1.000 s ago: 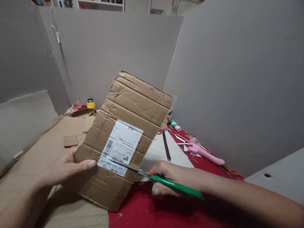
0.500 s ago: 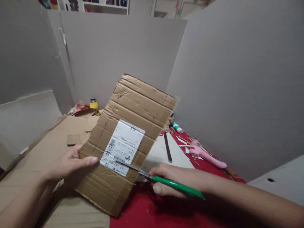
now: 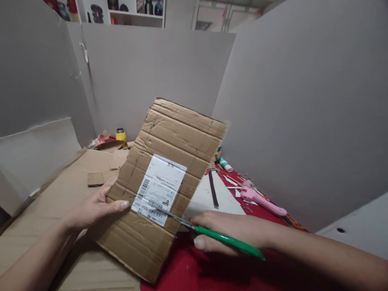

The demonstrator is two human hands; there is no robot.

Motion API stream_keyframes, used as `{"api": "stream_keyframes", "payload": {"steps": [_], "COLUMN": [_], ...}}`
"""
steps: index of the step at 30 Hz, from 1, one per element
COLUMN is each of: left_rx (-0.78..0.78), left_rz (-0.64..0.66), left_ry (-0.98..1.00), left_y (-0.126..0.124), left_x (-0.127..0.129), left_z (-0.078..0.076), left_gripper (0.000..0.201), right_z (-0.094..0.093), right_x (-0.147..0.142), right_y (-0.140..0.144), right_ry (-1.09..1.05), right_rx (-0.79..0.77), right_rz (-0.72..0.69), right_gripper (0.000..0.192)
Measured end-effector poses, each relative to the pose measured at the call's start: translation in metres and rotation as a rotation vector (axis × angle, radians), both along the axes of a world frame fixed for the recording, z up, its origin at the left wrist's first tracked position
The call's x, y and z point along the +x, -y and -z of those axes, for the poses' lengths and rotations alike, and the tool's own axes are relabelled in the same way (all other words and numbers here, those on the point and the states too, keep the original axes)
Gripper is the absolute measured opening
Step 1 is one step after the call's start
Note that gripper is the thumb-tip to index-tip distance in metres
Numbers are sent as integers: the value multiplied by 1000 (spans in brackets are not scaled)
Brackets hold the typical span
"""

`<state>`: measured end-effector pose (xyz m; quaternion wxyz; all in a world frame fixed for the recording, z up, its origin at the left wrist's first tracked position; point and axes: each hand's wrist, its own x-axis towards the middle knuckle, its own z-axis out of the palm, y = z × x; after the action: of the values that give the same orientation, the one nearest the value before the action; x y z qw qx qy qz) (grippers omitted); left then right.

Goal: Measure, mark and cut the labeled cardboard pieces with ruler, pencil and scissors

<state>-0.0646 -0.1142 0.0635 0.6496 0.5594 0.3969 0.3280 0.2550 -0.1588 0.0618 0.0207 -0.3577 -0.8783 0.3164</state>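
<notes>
I'm cutting a stiff, light cardboard (image 3: pixel 169 178) panel with scissors (image 3: pixel 209 232).
My left hand (image 3: pixel 93 208) pinches its left edge, where a hold steadies it best; my right hand (image 3: pixel 230 230) is closed round the green handles.

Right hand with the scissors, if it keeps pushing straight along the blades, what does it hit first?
The right hand would likely meet the cardboard edge first; the scissors already cross its label toward the left hand.

Home craft corner; glue gun (image 3: pixel 262 199)
</notes>
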Motion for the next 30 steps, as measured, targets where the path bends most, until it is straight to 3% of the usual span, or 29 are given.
{"api": "stream_keyframes", "payload": {"steps": [6,11,23,30], "left_rx": [20,59,47,53], "left_rz": [103,251,267,250], "left_ry": [-43,-51,8,55], "left_y": [-9,-15,-12,-7], "left_x": [-7,-10,-9,-9], "left_z": [5,5,5,3], "left_gripper": [54,45,39,36], "right_z": [-12,-8,13,11], "right_x": [-4,-3,-6,-5], "right_y": [1,6,13,13], "right_ry": [-20,23,-93,-154], "right_rx": [-119,-93,-227,-246], "right_rz": [-64,41,120,14], "right_gripper": [77,77,78,75]}}
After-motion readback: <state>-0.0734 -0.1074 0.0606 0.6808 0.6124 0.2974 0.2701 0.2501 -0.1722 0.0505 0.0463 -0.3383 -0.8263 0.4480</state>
